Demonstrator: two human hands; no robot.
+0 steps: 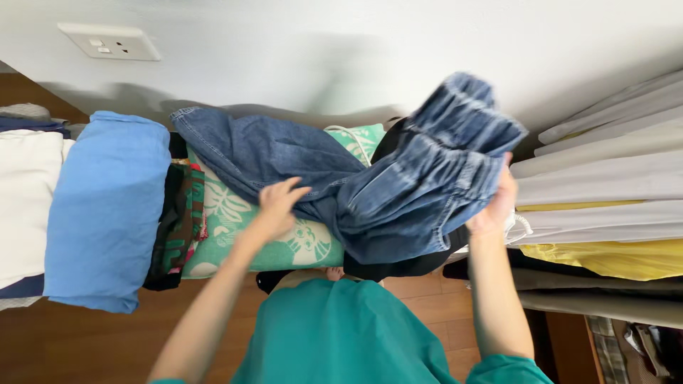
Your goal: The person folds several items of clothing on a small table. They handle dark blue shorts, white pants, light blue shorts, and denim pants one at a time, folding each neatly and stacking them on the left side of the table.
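Lying left-right: jeans (370,178); waistband right, raised; both hands (274,206) gripping.

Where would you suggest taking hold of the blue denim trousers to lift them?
Probably the gathered waistband of the denim trousers, from the right, where the right hand already has a grip: it is bunched and raised. The left hand holds the flatter leg.
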